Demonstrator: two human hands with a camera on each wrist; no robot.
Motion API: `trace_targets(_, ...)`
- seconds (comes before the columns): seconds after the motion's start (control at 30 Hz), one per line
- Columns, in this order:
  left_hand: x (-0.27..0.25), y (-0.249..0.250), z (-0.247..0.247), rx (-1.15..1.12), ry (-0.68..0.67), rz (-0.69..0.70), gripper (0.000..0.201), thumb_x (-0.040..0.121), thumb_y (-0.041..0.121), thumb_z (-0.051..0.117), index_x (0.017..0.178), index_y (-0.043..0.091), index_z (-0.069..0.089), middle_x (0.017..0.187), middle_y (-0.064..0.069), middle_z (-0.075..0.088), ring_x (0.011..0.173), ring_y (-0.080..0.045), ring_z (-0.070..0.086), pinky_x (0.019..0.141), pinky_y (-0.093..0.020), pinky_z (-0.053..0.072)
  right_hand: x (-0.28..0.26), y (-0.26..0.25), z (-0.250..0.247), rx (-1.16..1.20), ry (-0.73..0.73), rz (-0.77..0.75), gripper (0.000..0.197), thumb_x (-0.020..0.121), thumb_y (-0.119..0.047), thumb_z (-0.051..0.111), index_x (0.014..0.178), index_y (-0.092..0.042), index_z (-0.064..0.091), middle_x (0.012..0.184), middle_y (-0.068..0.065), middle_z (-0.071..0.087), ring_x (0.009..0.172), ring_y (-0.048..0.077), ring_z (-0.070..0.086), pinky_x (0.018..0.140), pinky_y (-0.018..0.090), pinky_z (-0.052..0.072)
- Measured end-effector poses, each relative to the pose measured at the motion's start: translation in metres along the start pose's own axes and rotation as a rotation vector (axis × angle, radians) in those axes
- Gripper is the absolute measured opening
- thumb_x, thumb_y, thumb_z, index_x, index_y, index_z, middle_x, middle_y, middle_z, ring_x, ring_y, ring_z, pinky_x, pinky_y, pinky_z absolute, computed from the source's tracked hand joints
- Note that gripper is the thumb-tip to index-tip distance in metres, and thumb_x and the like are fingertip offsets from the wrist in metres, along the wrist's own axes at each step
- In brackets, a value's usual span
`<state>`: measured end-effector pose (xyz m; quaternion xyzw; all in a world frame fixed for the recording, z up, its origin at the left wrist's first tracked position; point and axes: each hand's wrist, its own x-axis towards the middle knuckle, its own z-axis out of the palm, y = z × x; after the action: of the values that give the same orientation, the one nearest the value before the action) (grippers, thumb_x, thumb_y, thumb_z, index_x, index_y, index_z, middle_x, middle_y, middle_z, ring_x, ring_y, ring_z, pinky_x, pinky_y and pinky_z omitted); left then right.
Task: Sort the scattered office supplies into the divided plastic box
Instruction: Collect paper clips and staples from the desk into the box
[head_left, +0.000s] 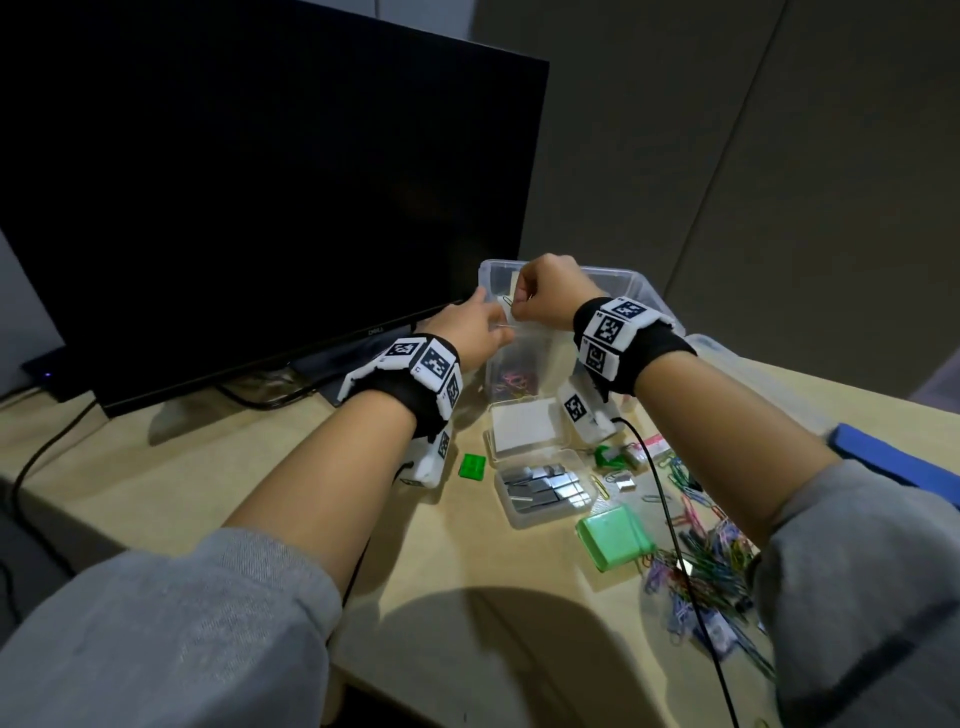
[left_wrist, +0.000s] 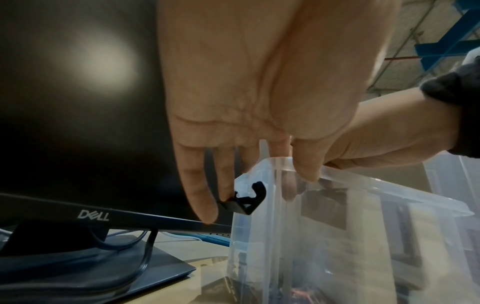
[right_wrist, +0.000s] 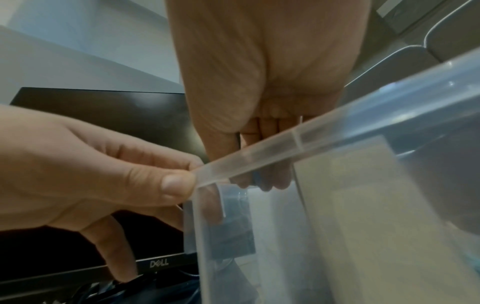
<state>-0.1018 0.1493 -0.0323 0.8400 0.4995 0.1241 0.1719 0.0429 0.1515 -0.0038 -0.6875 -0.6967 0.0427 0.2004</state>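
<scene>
The clear divided plastic box stands on the desk behind the scattered supplies. My left hand is at its near left corner. In the right wrist view the thumb and forefinger of that left hand pinch the box rim. A small black clip shows by the left fingertips outside the box wall; whether it is held is unclear. My right hand hovers over the box with its fingers curled downwards. A thin wire paper clip hangs at its fingertips. Coloured bands lie in one compartment.
A dark Dell monitor stands close on the left with cables under it. Nearer on the desk lie a white-filled clear case, a case of staples, a green box, a small green piece and a heap of coloured paper clips.
</scene>
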Motion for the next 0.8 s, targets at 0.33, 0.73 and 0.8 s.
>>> trace_targets(0.33, 0.0009, 0.0000, 0.0013, -0.013, 0.001, 0.002, 0.038, 0.100, 0.039, 0.045, 0.134, 0.021, 0.050, 0.155, -0.003, 0.025, 0.124, -0.025, 0.047, 0.101, -0.043, 0.045, -0.0008, -0.0025, 0.0028, -0.054, 0.008, -0.007, 0.016, 0.085, -0.019, 0.068, 0.089, -0.003, 0.071, 0.089, 0.009, 0.068, 0.083, 0.022, 0.065, 0.075, 0.029, 0.055)
trace_targets(0.73, 0.0028, -0.0004, 0.0032, -0.008, 0.015, -0.002, 0.036, 0.100, 0.040, 0.046, 0.130, 0.021, 0.053, 0.156, -0.002, 0.024, 0.126, -0.025, 0.046, 0.101, -0.042, 0.044, -0.0059, 0.0045, -0.0023, -0.142, 0.032, -0.059, 0.017, 0.090, -0.019, 0.063, 0.092, -0.004, 0.071, 0.091, 0.010, 0.068, 0.083, 0.022, 0.066, 0.078, 0.033, 0.057)
trace_targets(0.8, 0.0025, -0.0002, 0.0033, -0.006, 0.013, -0.003, 0.036, 0.100, 0.039, 0.045, 0.130, 0.021, 0.052, 0.157, -0.001, 0.022, 0.128, -0.026, 0.044, 0.101, -0.042, 0.044, -0.0063, 0.0034, -0.0013, -0.118, 0.031, -0.071, 0.020, 0.092, -0.017, 0.057, 0.090, -0.002, 0.070, 0.089, 0.012, 0.068, 0.080, 0.024, 0.066, 0.076, 0.033, 0.057)
